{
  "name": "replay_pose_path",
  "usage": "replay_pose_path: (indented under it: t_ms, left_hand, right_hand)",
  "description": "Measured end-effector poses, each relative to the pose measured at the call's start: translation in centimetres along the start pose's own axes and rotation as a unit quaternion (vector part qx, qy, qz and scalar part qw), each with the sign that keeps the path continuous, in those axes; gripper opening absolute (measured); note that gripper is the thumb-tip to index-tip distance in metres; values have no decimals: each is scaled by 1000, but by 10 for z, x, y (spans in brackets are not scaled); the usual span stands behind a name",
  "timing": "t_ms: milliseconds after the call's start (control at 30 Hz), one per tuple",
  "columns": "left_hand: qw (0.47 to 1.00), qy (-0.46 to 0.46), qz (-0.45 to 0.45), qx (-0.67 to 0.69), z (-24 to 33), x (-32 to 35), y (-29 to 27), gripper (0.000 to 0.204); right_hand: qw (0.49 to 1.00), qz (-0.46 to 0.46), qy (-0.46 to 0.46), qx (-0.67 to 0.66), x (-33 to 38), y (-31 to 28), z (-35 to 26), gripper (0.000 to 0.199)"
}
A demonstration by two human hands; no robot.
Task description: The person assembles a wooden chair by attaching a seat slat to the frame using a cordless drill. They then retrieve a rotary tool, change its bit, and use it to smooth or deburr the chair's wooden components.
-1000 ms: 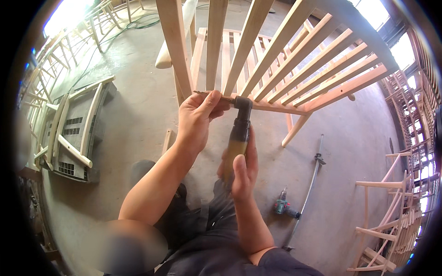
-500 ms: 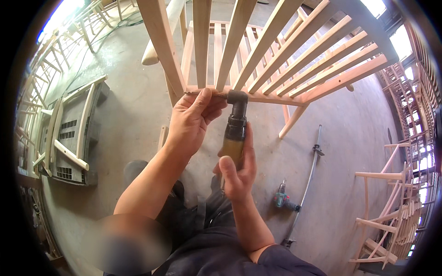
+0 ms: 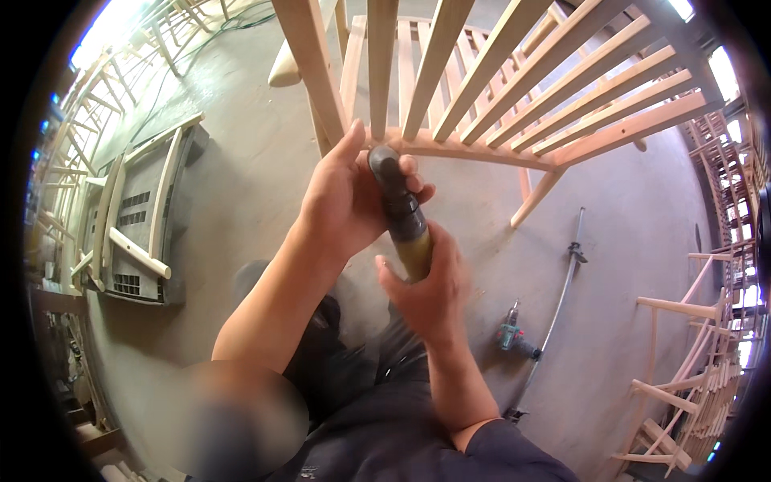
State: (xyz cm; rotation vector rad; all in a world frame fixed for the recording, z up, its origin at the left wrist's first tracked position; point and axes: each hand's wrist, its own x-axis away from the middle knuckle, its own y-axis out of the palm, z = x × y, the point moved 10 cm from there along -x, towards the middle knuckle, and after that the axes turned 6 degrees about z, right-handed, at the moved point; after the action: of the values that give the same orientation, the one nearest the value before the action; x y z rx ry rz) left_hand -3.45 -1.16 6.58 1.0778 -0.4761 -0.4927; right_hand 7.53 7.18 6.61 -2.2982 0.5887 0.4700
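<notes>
A right-angle power driver [image 3: 416, 251], with a black angled head and an olive-yellow body, is between my hands at the near side of a wooden slatted bench [image 3: 474, 150]. My left hand [image 3: 341, 193] cups the black head, its thumb up on the left and its fingertips showing on the far side. My right hand [image 3: 434, 293] is wrapped round the yellow body from below, the thumb on the left. The driver's bit is out of sight behind the head and left hand. The head overlaps the bench's lower rail near its left end; whether they touch, I cannot tell.
On the floor to the right lie a long bar clamp [image 3: 562, 293] and a green cordless drill [image 3: 511, 331]. A dark pallet [image 3: 144, 233] with wooden chair parts stands left. Wooden frames [image 3: 683, 309] are stacked at the right. A green cable [image 3: 213, 34] runs across the floor at upper left.
The driver's head has turned, and its bit, pointing left in my left fingers before, no longer shows. My left hand has shifted from the bit to the head. The view has shifted slightly.
</notes>
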Motion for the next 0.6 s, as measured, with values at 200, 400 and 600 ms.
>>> replay_pose_path:
  t_ms: [200, 400, 600]
  left_hand:
    - [981, -31, 193, -20, -12, 11, -28, 43]
    - [985, -61, 138, -77, -21, 9, -37, 20]
    - [991, -80, 76, -81, -29, 13, -24, 6]
  right_hand:
    - [989, -132, -8, 59, 2, 16, 12, 57]
    - [981, -189, 7, 49, 10, 22, 21, 56]
    - [987, -154, -27, 22, 8, 14, 18, 54]
